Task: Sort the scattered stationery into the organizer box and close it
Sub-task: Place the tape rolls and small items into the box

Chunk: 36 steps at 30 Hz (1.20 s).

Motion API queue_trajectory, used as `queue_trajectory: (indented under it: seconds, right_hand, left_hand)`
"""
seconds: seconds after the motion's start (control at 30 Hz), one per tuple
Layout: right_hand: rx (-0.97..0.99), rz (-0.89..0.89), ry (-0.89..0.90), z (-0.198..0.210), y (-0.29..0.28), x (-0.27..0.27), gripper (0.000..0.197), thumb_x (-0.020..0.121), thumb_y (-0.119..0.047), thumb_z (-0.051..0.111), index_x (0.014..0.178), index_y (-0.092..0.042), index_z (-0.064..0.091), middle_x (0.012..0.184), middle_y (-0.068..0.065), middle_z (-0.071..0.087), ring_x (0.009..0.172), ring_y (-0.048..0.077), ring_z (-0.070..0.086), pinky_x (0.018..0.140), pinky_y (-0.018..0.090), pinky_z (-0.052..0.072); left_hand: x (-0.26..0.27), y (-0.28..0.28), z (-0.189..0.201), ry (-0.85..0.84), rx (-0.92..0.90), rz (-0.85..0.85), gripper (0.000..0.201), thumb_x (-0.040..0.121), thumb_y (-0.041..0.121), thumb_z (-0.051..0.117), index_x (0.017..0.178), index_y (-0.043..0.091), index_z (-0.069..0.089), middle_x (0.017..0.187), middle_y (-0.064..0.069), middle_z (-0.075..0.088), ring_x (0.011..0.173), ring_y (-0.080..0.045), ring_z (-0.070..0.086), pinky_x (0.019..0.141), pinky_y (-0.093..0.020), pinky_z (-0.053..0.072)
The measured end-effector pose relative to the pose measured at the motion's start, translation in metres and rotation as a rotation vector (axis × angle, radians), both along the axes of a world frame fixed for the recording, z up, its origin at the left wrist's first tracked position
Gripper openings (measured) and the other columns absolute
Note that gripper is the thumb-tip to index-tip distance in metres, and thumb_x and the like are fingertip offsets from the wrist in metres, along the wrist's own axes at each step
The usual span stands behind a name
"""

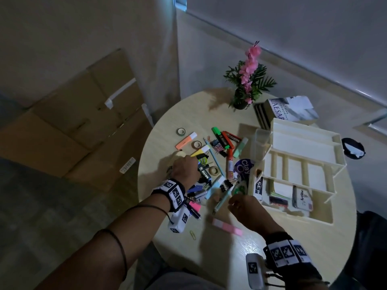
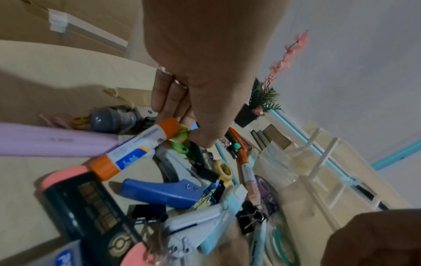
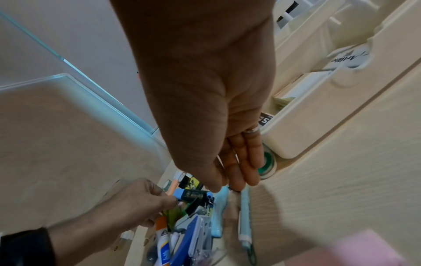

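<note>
This looks like a room in a home or a small office. A round, light wooden table (image 1: 272,243) stands in a corner by plain pale walls. Flat cardboard boxes (image 1: 69,122) lean on the wall by the grey floor. On the table sit a small pot of pink flowers (image 1: 249,80) and a few books (image 1: 291,110). Pens, tape and clips lie about beside a cream organizer box (image 1: 301,164).

Left hand (image 1: 184,167) fingers curled, pinching, right hand (image 1: 244,208) relaxed
</note>
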State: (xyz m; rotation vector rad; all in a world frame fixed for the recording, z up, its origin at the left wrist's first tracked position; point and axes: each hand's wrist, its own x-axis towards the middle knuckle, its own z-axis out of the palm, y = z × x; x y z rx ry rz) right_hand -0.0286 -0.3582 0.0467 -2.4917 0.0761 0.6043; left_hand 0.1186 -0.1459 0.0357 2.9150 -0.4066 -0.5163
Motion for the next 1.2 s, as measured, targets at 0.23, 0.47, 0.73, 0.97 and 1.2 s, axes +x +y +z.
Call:
queue_trajectory:
  seconds: [0.23,0.47,0.73,0.97,1.2]
  right_hand:
    - [0.217,-0.167,-0.203,0.001,0.032,0.033,0.029,0.100,-0.024,0.069,0.128,-0.018,0.064,0.111,-0.005,0.064,0.087,0.007,0.065,0.079,0.028,0.054]
    - [0.394,-0.391,-0.089,-0.002,0.050,0.048,0.008,0.100,-0.011,0.068,0.092,-0.008,0.068,0.073,0.005,0.076,0.063,0.017,0.073,0.063,0.040,0.058]
    - [0.569,-0.649,0.000,-0.008,0.026,0.025,0.009,0.101,-0.013,0.068,0.096,-0.008,0.074,0.081,0.006,0.077,0.072,0.016,0.068,0.061,0.025,0.052]
    - [0.773,-0.853,0.044,0.004,0.017,0.014,0.013,0.101,-0.011,0.065,0.099,-0.001,0.073,0.092,0.016,0.079,0.080,0.029,0.075,0.065,0.035,0.053]
    - [0.755,-0.873,-0.019,-0.003,-0.002,-0.001,0.013,0.097,-0.001,0.068,0.109,0.000,0.072,0.092,0.018,0.078,0.074,0.020,0.072,0.068,0.029,0.056]
  left_hand:
    - [-0.006,0.011,0.007,0.078,-0.398,0.097,0.017,0.097,0.029,0.064,0.098,0.016,0.075,0.087,-0.002,0.075,0.084,-0.020,0.069,0.068,-0.029,0.053]
    - [-0.021,0.022,-0.003,0.308,-0.723,0.056,0.013,0.098,0.026,0.072,0.107,0.019,0.078,0.102,0.005,0.078,0.094,-0.006,0.070,0.087,-0.029,0.058]
    - [0.024,0.059,-0.034,0.071,-0.158,0.365,0.045,0.091,0.039,0.072,0.124,0.012,0.060,0.126,-0.013,0.059,0.118,-0.036,0.058,0.095,-0.047,0.053]
    - [0.035,0.050,-0.043,0.184,-0.295,0.448,0.038,0.091,0.038,0.074,0.118,0.012,0.069,0.114,-0.010,0.072,0.101,-0.030,0.071,0.087,-0.044,0.061]
    - [0.032,0.042,-0.028,0.025,-0.316,0.379,0.027,0.102,0.024,0.059,0.127,0.020,0.069,0.115,-0.006,0.063,0.102,-0.028,0.065,0.087,-0.040,0.057]
